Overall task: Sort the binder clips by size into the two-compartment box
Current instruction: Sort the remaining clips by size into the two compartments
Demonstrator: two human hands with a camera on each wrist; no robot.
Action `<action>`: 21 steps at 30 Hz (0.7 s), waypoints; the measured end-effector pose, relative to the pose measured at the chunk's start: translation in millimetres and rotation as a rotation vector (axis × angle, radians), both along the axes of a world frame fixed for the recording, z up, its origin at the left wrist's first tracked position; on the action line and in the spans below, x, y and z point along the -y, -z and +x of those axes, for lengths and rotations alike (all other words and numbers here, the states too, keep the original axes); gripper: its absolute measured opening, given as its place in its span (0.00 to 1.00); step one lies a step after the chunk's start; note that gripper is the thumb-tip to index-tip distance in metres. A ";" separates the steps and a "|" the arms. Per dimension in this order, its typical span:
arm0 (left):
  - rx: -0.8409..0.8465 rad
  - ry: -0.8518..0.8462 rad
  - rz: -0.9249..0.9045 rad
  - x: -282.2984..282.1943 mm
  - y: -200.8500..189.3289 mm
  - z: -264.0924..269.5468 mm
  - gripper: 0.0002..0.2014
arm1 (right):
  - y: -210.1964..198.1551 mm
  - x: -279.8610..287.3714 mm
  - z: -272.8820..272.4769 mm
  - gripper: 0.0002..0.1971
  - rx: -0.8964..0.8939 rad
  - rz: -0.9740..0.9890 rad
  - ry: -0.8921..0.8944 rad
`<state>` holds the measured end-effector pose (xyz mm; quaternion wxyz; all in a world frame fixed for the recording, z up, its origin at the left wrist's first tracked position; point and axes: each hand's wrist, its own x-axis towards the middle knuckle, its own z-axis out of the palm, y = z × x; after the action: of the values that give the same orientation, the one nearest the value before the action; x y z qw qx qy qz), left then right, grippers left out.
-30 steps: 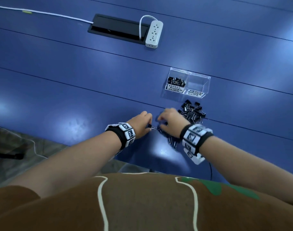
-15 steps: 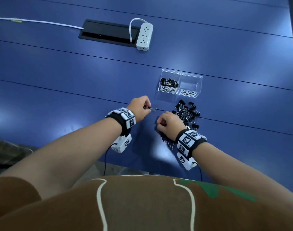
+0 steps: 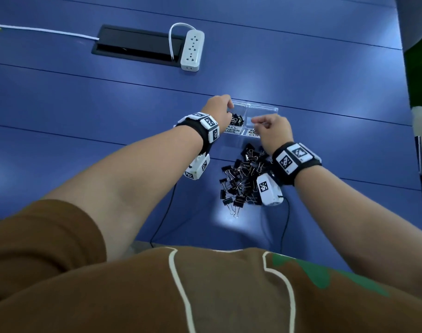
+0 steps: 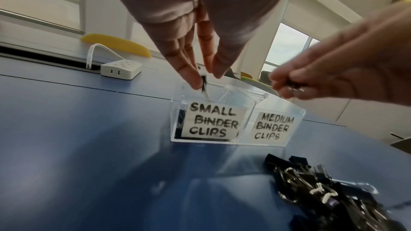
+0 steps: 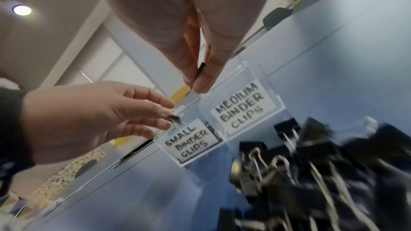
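Head view: L hand point(image 3: 218, 111) over box point(image 3: 262, 108), left bay, fingers pointing down; small clips point(image 3: 237, 119) in that bay just beside the fingertips. R hand point(image 3: 273, 132) over right bay, fingers curled in a pinch; what it holds is hidden here. Clip pile point(image 3: 243, 174) on blue worktop point(image 3: 85, 104) below R wrist, near side of box. Power strip point(image 3: 192, 50) well beyond both hands.

L wrist view: L hand point(image 4: 200, 45) fingers nearly straight, thumb & forefinger tips pinching a small clip point(image 4: 204, 83) right above the bay marked SMALL BINDER CLIPS point(image 4: 212, 122). R hand point(image 4: 329, 69) to its right, fingers curled on a dark clip point(image 4: 293, 84), above bay marked MEDIUM BINDER CLIPS point(image 4: 273, 127). Pile point(image 4: 322, 191) nearer the camera, blurred.

R wrist view: R hand point(image 5: 195, 45) thumb & forefinger pinching a black clip point(image 5: 200, 69) edge-on, above the box point(image 5: 251, 75). L hand point(image 5: 95, 115) at left, fingers spread loose, small clip point(image 5: 174, 118) at fingertips over SMALL bay. Pile point(image 5: 311, 164) close under R wrist, blurred.
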<state>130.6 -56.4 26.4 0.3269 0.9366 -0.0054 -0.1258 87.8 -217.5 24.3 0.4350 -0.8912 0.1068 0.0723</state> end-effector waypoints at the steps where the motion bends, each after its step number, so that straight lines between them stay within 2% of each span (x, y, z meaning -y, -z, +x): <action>1: 0.006 0.011 -0.007 -0.2 0.3 -2.2 0.10 | -0.5 -1.3 8.6 0.11 0.018 -0.017 -0.014; 7: 0.025 0.149 0.000 -11.0 7.2 -47.6 0.08 | 3.3 -22.6 42.2 0.14 0.064 -0.242 -0.197; 12: -0.129 0.347 0.058 -18.3 26.8 -101.9 0.09 | 7.1 -34.0 45.3 0.16 0.021 -0.284 -0.307; 17: -0.163 0.473 0.146 -20.9 50.0 -131.0 0.13 | 2.1 -27.1 16.9 0.13 0.141 -0.196 -0.294; 21: -0.140 0.463 0.165 -22.0 59.8 -137.7 0.12 | 3.7 -16.7 -25.3 0.12 0.010 -0.262 -0.506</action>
<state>-7.0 -34.4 -33.5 0.2116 0.9229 -0.1866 -0.2620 62.5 -200.9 20.7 0.2848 -0.9384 -0.1127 0.1598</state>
